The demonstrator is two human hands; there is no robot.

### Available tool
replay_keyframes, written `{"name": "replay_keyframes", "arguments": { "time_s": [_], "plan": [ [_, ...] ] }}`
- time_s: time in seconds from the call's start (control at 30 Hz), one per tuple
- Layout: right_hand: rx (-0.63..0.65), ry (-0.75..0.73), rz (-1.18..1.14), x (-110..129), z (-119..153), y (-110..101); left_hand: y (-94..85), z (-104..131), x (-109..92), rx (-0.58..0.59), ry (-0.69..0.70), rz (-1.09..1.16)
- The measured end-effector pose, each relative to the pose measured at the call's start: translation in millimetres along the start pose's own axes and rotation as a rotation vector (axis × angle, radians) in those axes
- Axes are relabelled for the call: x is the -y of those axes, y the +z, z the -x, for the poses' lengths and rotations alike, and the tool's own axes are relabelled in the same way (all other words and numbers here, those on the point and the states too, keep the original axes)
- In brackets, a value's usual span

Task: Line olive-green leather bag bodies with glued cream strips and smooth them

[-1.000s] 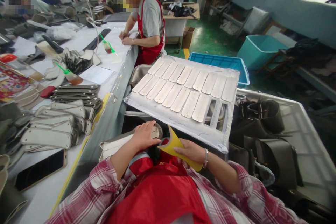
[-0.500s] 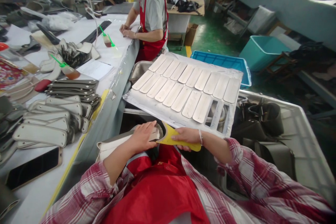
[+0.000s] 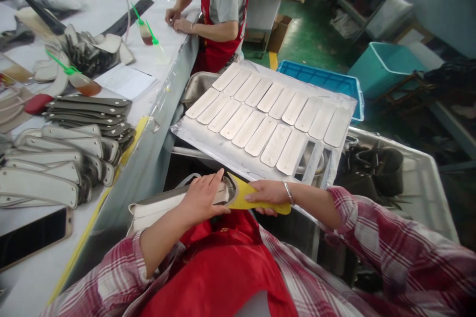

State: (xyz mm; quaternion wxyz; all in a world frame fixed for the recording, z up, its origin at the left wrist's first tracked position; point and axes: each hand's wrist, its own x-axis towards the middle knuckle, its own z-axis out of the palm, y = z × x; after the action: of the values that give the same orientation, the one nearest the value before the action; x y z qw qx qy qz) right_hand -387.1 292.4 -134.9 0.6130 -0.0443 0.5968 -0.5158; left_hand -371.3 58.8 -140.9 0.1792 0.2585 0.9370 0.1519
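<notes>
My left hand (image 3: 203, 195) lies across the end of a cream-coloured leather piece (image 3: 156, 212) at my lap, fingers stretched over it and thumb on the near side. The piece has folded layers and a dark inner edge. My right hand (image 3: 268, 196) grips a flat yellow piece (image 3: 240, 198) with a curved cut-out at its left end; that end meets the leather by my left fingertips. Just beyond, a covered board (image 3: 219, 144) bears two rows of pale, round-ended strips (image 3: 273, 144). The undersides of what I hold are hidden.
Left, a white-covered table (image 3: 26, 287) carries stacked grey-and-white leather pieces (image 3: 40, 185), a phone (image 3: 35, 237) and green-nozzled bottles (image 3: 85, 84). A co-worker in a red apron (image 3: 219, 52) stands at its far side. A blue crate (image 3: 320, 81) and a bin of dark pieces (image 3: 420, 183) lie right.
The view has shifted slightly, moving the table items left and upward in the picture. My hands keep their holds on the leather and the yellow piece, with little movement.
</notes>
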Motion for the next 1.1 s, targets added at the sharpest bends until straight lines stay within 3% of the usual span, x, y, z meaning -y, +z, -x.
{"name": "replay_keyframes", "arguments": {
  "time_s": [0.37, 0.63, 0.8, 1.0, 1.1],
  "plan": [
    [0.016, 0.055, -0.008, 4, -8, -10, 5.2, -3, 6, -0.026, 0.015, 0.013],
    [0.048, 0.097, 0.095, 16, -11, -18, 3.1, -2, 3, -0.044, -0.009, 0.006],
    [0.013, 0.065, 0.071, 10, -10, -14, 0.7, 0, -1, -0.083, -0.006, -0.01],
    [-0.146, -0.059, -0.017, -1, 19, 15, -2.8, 8, -2, -0.05, -0.014, -0.011],
    [-0.408, -0.294, -0.158, -4, 32, 42, -9.9, 13, 2, 0.04, 0.023, 0.009]
  ]
}}
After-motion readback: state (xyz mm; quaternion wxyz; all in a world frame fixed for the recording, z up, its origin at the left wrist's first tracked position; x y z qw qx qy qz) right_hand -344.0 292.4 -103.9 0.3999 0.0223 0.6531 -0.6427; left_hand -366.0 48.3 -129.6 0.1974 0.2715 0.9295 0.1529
